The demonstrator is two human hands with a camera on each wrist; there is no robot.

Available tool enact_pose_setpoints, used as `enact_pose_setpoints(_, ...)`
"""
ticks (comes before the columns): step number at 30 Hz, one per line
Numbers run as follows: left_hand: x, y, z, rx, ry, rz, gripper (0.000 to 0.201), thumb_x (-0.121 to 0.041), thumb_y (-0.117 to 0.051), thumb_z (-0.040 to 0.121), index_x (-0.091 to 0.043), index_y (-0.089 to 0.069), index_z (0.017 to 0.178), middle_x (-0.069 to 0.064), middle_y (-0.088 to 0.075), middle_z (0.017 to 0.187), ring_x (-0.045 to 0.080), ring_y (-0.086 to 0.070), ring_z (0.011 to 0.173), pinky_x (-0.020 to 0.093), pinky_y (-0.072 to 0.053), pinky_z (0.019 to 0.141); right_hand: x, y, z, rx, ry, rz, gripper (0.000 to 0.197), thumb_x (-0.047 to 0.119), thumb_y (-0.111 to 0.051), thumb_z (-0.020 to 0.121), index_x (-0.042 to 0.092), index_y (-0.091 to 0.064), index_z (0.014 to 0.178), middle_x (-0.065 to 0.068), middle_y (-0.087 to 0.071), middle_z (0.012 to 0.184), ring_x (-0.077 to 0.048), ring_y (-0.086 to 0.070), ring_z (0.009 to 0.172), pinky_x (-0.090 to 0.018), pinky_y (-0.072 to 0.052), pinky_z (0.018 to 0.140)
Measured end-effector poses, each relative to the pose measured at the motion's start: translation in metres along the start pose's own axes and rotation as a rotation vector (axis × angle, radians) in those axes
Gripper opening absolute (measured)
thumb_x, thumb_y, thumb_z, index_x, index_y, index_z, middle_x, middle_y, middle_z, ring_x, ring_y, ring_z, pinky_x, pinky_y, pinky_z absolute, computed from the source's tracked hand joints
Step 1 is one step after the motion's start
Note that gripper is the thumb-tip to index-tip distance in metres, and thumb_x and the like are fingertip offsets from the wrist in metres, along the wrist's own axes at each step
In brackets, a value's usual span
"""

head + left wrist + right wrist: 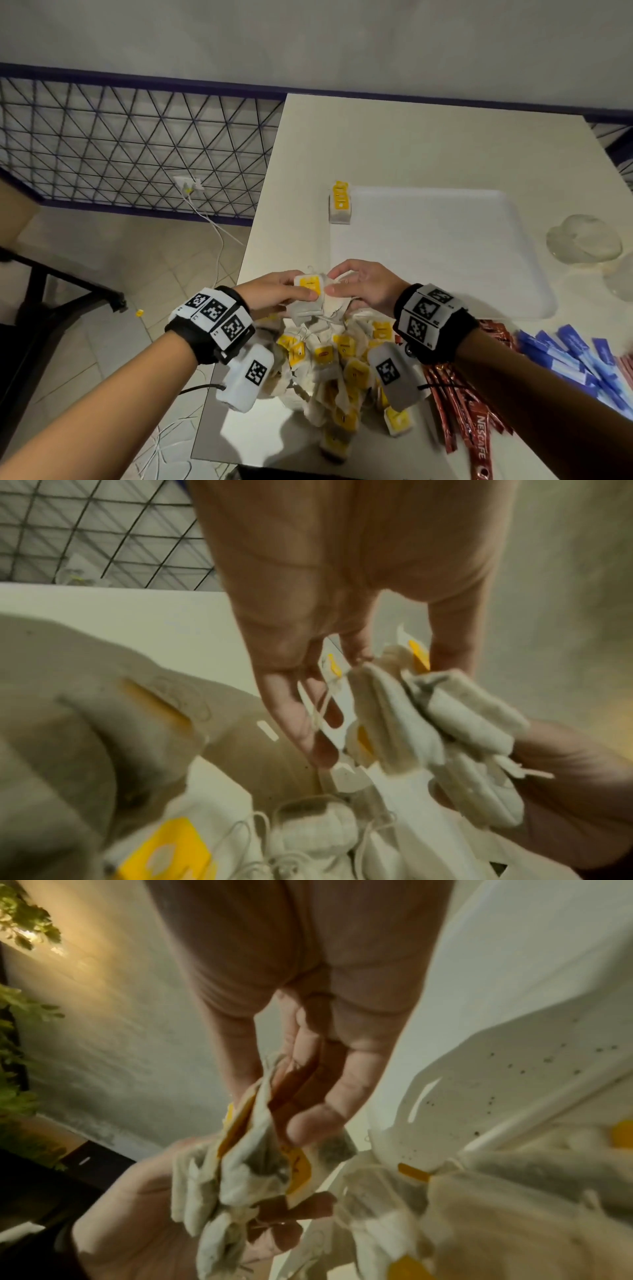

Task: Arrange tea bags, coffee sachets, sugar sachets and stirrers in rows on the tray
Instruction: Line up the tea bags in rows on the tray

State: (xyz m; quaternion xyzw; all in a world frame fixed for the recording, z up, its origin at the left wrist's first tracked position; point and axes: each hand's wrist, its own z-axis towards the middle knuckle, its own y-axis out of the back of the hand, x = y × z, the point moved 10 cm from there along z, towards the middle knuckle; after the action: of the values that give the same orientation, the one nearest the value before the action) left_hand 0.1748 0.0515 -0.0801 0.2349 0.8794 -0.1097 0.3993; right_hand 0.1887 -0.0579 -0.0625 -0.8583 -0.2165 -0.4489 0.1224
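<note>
Both hands meet over a heap of yellow-tagged tea bags (pixel 342 370) at the table's near left. My left hand (pixel 301 289) pinches a small clump of tea bags (pixel 310 301) by a yellow tag, thumb on top. My right hand (pixel 334 282) pinches the same clump from the right. In the left wrist view, the clump (pixel 411 710) hangs between finger and thumb, strings dangling. The right wrist view shows it (pixel 246 1164) crumpled between both hands. One tea bag (pixel 340 202) lies on the far left corner of the white tray (pixel 445 253).
Red coffee sachets (pixel 462 411) lie right of the heap, with blue sachets (pixel 582 363) beyond them. Crumpled clear plastic (pixel 582 240) sits right of the tray. The table's left edge (pixel 253 240) drops to a tiled floor with cables and a wire fence.
</note>
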Motion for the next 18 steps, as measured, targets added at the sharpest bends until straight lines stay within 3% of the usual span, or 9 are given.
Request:
enact_pose_setpoints(2,-0.006,-0.003,-0.002,-0.010,0.003,-0.076,0.019,-0.001,-0.053,0.090,-0.010,-0.051,0.107,-0.007,-0.052,0.045,0.001,-0.046,0.036,0.012,-0.036,0.036,0.000,-0.004,0.000,0.014,-0.018,0.035,0.015,0.004,-0.065,0.083,0.015,-0.057,0.090,-0.012,-0.064,0.089,-0.019,-0.063,0.076,-0.028,-0.056,0.065)
enact_pose_setpoints(4,-0.013,-0.009,-0.007,0.019,-0.028,-0.123,0.032,0.002,-0.047,0.092,-0.012,-0.045,0.120,-0.003,-0.050,0.041,0.002,-0.044,0.027,0.011,-0.032,0.028,0.001,-0.008,0.003,0.022,-0.025,0.038,0.017,0.005,-0.067,0.081,0.015,-0.057,0.091,-0.013,-0.063,0.094,-0.020,-0.064,0.078,-0.030,-0.057,0.063)
enact_pose_setpoints(7,-0.016,-0.007,-0.005,0.026,-0.035,-0.149,0.045,-0.011,-0.065,0.083,-0.013,-0.047,0.125,-0.001,-0.057,0.053,0.007,-0.050,0.036,0.015,-0.031,0.030,0.006,-0.013,0.007,0.019,-0.019,0.064,0.019,0.005,-0.069,0.079,0.015,-0.058,0.091,-0.014,-0.064,0.096,-0.024,-0.064,0.082,-0.035,-0.056,0.071)
enact_pose_setpoints(9,-0.013,-0.001,-0.006,0.005,-0.032,-0.192,0.047,-0.018,-0.077,0.072,-0.014,-0.054,0.113,0.007,-0.057,0.065,0.013,-0.052,0.039,0.017,-0.037,0.035,0.011,-0.016,0.007,0.030,-0.002,0.120,0.016,0.003,-0.065,0.082,0.015,-0.058,0.091,-0.013,-0.064,0.093,-0.024,-0.064,0.084,-0.038,-0.054,0.079)
enact_pose_setpoints(12,-0.017,0.013,-0.010,-0.071,-0.065,-0.350,0.015,0.000,-0.057,0.087,-0.010,-0.055,0.098,0.013,-0.059,0.067,0.017,-0.055,0.037,0.019,-0.045,0.034,0.016,-0.018,0.005,0.073,0.027,0.223,0.020,-0.002,-0.058,0.086,0.016,-0.058,0.095,-0.008,-0.065,0.086,-0.018,-0.065,0.078,-0.030,-0.055,0.075)
enact_pose_setpoints(14,-0.016,0.022,-0.014,-0.117,-0.090,-0.380,0.017,0.005,-0.052,0.088,-0.011,-0.056,0.090,0.011,-0.061,0.066,0.015,-0.055,0.038,0.019,-0.046,0.034,0.017,-0.017,0.004,0.081,0.032,0.204,0.025,-0.005,-0.057,0.085,0.017,-0.058,0.097,-0.006,-0.064,0.086,-0.017,-0.063,0.080,-0.025,-0.055,0.075)
enact_pose_setpoints(16,-0.010,0.034,-0.014,-0.167,-0.091,-0.373,0.018,0.004,-0.056,0.085,-0.014,-0.058,0.085,0.011,-0.061,0.071,0.016,-0.056,0.043,0.021,-0.048,0.039,0.019,-0.013,0.005,0.059,0.035,0.144,0.026,-0.005,-0.059,0.084,0.018,-0.058,0.096,-0.004,-0.061,0.086,-0.015,-0.061,0.079,-0.023,-0.053,0.075)
enact_pose_setpoints(18,-0.003,0.047,-0.014,-0.239,-0.066,-0.390,0.021,0.006,-0.057,0.084,-0.015,-0.055,0.080,0.007,-0.060,0.065,0.015,-0.055,0.044,0.021,-0.048,0.040,0.018,-0.005,0.008,0.006,0.032,0.080,0.026,-0.001,-0.064,0.081,0.021,-0.060,0.094,-0.005,-0.058,0.089,-0.015,-0.060,0.082,-0.031,-0.051,0.085)
